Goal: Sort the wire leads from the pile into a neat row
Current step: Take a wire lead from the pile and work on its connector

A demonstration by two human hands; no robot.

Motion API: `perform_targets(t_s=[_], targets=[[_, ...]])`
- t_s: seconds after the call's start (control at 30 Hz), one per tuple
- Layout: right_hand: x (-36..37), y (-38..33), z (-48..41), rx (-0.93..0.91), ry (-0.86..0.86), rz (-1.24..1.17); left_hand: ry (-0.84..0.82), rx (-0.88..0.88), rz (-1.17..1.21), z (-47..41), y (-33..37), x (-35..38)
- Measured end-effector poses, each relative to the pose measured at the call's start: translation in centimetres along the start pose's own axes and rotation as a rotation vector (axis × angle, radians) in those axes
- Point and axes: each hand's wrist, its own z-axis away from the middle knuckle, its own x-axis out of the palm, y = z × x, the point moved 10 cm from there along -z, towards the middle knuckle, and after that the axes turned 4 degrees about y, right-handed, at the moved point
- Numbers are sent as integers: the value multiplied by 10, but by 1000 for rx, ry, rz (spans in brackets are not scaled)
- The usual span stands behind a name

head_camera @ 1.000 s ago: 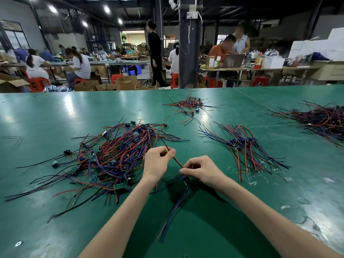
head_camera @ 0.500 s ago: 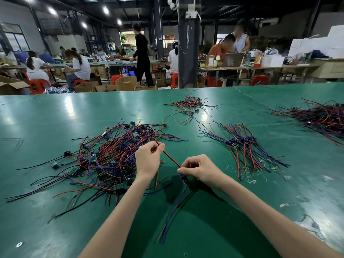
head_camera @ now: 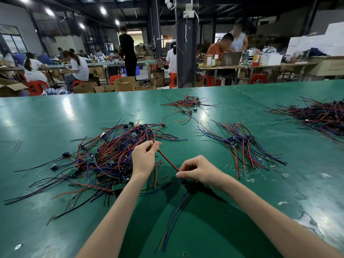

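One red lead (head_camera: 167, 160) is pinched taut between the left hand (head_camera: 144, 158) and the right hand (head_camera: 199, 170), at the right edge of the pile (head_camera: 104, 157).

The left hand nips the far tip and the right hand grips the small blue connector (head_camera: 183, 181), likely to straighten the thin, rubbery wire and free it of the tangle. Limp blue and black strands (head_camera: 175, 216) trail toward the person. The pile is a loose nest of glossy wires and green boards (head_camera: 117, 187). A fanned row (head_camera: 240, 141) lies right on the slick green tabletop (head_camera: 55, 112).
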Motion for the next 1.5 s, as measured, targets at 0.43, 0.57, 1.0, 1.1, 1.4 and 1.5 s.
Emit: perform_targets(t_s=[0.43,0.57,1.0,1.1,1.4,1.5], targets=[[16,-9,9,-8,-167,32,-115,93,11,11,17,17],[19,-7,11,-2,-192,43,-148,84,-7,16,18,23],[21,-10,14,17,-219,26,-127,236,-194,22,31,23],[22,-9,14,15,-224,20,-111,295,-263,23,36,23],[8,-11,9,-4,-136,6,-22,123,-138,10,21,7],[2,-10,7,-17,-109,10,-24,78,-84,9,18,5]])
